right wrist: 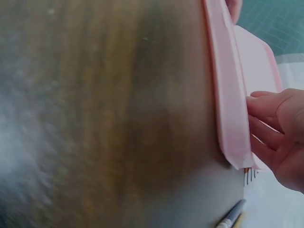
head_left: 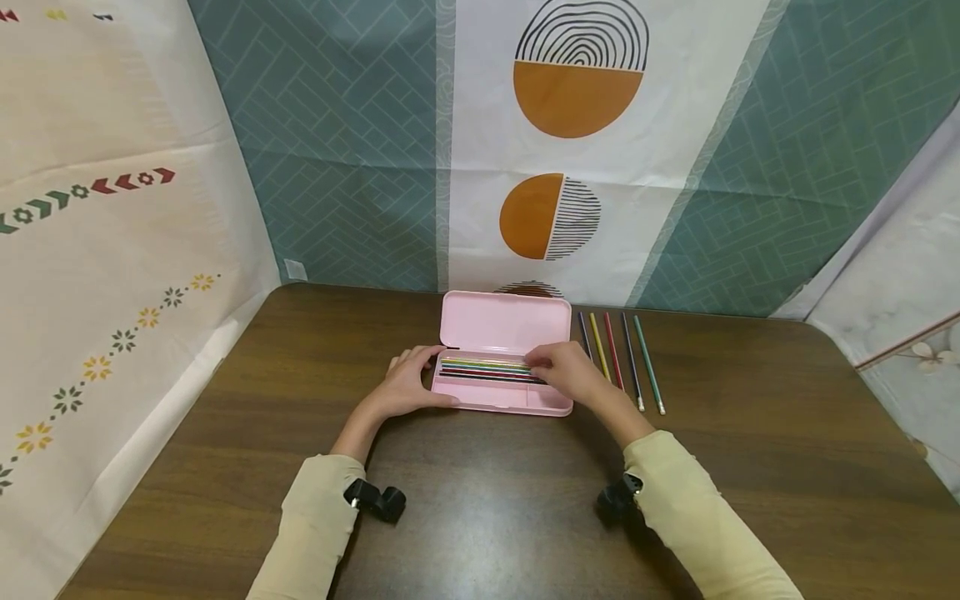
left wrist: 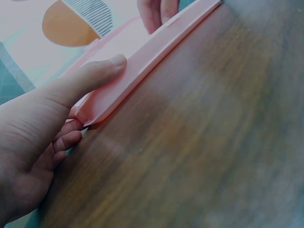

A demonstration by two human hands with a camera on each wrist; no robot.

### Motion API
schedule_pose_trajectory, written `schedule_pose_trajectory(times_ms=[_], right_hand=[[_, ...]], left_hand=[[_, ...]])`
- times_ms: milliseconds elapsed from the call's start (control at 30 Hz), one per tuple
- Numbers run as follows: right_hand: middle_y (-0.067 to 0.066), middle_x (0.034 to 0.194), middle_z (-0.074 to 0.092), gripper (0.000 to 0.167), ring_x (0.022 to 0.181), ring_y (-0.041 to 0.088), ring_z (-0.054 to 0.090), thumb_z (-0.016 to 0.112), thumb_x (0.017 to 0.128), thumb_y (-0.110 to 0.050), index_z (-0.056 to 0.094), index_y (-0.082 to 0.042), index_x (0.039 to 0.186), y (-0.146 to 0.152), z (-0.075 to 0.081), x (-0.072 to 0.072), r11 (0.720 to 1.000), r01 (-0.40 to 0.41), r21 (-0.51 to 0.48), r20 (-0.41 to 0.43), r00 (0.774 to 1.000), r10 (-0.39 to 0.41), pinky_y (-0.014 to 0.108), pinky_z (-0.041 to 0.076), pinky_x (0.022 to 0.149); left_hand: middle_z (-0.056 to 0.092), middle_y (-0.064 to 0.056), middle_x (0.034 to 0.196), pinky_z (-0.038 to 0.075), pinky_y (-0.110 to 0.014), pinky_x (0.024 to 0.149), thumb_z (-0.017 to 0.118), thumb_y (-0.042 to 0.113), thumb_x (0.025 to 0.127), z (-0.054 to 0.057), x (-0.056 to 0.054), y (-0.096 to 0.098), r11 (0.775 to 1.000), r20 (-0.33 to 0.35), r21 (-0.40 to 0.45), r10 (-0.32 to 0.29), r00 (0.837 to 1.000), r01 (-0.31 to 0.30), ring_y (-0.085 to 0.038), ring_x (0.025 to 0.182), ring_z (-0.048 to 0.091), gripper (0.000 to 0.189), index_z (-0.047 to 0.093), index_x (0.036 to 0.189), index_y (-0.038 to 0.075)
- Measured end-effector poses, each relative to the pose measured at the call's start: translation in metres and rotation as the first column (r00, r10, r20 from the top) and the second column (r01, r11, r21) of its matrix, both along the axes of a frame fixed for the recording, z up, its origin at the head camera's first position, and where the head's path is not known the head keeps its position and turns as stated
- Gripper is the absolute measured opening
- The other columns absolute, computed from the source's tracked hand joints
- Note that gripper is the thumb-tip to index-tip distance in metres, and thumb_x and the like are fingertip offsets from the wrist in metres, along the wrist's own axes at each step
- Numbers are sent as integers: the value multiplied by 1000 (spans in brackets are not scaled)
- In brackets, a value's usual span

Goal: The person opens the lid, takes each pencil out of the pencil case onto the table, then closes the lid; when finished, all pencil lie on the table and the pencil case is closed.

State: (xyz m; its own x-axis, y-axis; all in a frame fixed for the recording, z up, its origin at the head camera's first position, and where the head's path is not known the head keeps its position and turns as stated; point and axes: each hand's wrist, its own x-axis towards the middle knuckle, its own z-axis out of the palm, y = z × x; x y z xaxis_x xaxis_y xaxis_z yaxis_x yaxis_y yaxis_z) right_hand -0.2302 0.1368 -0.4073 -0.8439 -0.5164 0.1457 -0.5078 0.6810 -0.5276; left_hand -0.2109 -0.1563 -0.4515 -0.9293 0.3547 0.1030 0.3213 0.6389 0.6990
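An opened pink pencil case (head_left: 510,398) lies on the table, its lid (head_left: 506,321) tipped back. Several pencils (head_left: 480,369) lie lengthwise in its rear compartment. My left hand (head_left: 405,385) grips the case's left end; in the left wrist view the thumb (left wrist: 102,73) presses on the near wall and the other fingers curl around the end. Inside the case, my right hand (head_left: 566,369) reaches down over the pencils' right ends. The right wrist view shows its bent fingers (right wrist: 266,130) going behind the case wall, which hides the fingertips and anything between them.
To the right of the case, several more pencils lie side by side on the table: a yellow pencil (head_left: 600,346), a red pencil (head_left: 613,350) and a green pencil (head_left: 648,362) among them. Behind the brown table (head_left: 480,517) hangs a patterned curtain (head_left: 345,150).
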Motion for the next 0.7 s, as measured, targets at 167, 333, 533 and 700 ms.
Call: schedule_pose_trajectory(times_ms=[167,333,533,700], right_hand=[[13,96,72,17,86,22,66,69,84,3,74,2,100,-5,-5,0,998,-24,50,-65,998,27,40,51,79],[13,92,71,16,84,24,66,69,84,4,75,2,99,-11,-5,-1,994,-34,103,-97,994,44,40,51,77],[9,88,71,16,81,23,65,69,85,2,76,-2,99,-17,-3,1,980,-11,200,-122,992,36,39,51,76],[7,87,70,14,79,22,64,69,86,1,77,-5,97,-19,-2,4,976,31,217,-114,993,-7,40,51,75]], left_hand=[[52,-12,125,27,-45,90,85,41,68,1,0,0,1000,-9,-3,-5,1000,5,-24,108,45,89,46,139,3],[51,-12,126,27,-45,90,85,41,68,1,0,-1,1000,-8,-4,0,1000,0,-25,108,44,89,46,139,3],[51,-12,127,26,-45,92,84,39,69,1,-1,0,1000,0,-8,-2,1000,2,-24,108,44,89,46,141,4],[51,-11,126,26,-44,91,85,40,69,1,0,1,1000,3,-5,-2,1000,2,-23,107,44,89,46,140,4]])
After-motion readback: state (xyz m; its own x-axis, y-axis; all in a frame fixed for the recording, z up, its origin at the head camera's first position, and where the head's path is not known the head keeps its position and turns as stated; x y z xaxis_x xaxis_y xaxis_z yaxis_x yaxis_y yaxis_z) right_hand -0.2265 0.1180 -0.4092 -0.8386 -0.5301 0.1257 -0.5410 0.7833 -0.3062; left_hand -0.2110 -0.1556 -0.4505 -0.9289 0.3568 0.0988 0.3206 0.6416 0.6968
